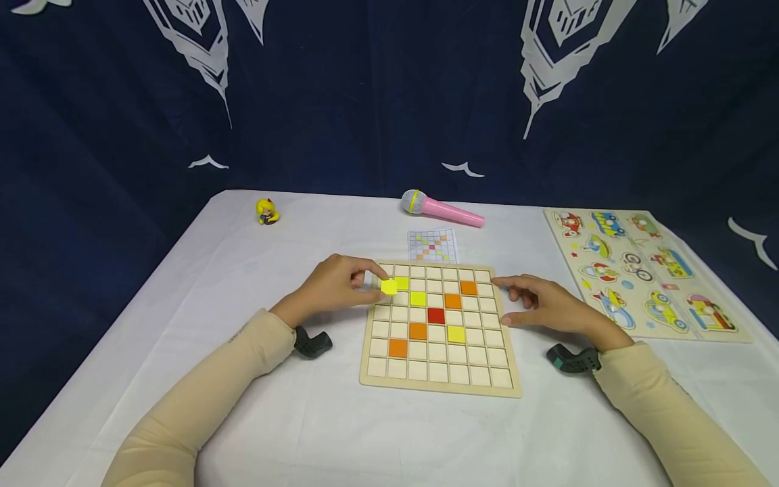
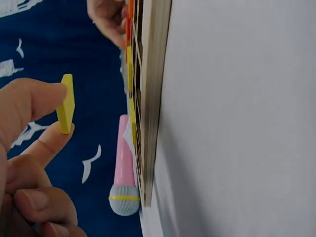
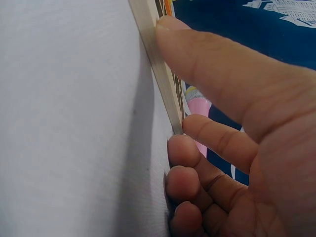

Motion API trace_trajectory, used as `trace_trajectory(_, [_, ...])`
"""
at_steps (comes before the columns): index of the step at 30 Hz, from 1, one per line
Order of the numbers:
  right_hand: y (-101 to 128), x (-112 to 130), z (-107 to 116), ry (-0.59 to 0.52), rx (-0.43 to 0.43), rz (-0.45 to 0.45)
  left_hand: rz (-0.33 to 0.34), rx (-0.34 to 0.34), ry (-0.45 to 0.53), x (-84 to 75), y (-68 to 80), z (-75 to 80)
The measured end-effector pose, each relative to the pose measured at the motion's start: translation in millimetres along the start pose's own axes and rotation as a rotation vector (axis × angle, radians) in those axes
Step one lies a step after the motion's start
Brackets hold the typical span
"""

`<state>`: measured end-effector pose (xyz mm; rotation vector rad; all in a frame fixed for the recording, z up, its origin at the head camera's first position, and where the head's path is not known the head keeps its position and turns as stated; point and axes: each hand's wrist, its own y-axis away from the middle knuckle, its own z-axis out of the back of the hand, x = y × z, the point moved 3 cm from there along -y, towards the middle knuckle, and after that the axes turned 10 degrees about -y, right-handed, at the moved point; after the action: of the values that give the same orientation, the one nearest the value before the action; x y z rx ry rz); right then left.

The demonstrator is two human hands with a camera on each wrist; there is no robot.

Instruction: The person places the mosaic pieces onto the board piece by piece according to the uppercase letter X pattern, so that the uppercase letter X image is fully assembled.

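Between thumb and forefinger my left hand (image 1: 333, 284) pinches a small yellow square tile (image 2: 66, 104), held above the upper left of a wooden grid board (image 1: 439, 391). In the left wrist view the tile stands clear of the board's surface. Lying in the grid are a red tile (image 1: 435, 316), several orange tiles such as this orange tile (image 1: 398, 348), and several yellow tiles such as this yellow tile (image 1: 456, 334). My right hand (image 1: 550, 303) rests at the board's right side, its thumb (image 3: 182, 44) and forefinger touching the edge.
Just behind the board lies a card (image 1: 432, 245) printed with a coloured grid. Farther back are a pink toy microphone (image 1: 450, 212) and a small yellow-haired figurine (image 1: 266, 212). A vehicle picture puzzle (image 1: 621, 287) lies at the right on the white tablecloth (image 1: 292, 433).
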<state>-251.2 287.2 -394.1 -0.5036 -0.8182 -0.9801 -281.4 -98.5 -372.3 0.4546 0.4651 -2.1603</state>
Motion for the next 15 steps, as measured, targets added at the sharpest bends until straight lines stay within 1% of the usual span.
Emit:
trace_trajectory(7, [0.6, 0.0, -0.4, -0.005, -0.002, -0.007, -0.035, 0.04, -0.012, -25.4, -2.6, -7.8])
trace_trajectory(11, [0.9, 0.2, -0.6, -0.003, -0.001, 0.001, -0.06, 0.049, -0.012, -41.4, -3.6, -11.2])
trace_trajectory(15, [0.8, 0.5, -0.3, 0.005, 0.001, 0.005, -0.091, 0.064, -0.012, -56.2, -6.5, -17.8])
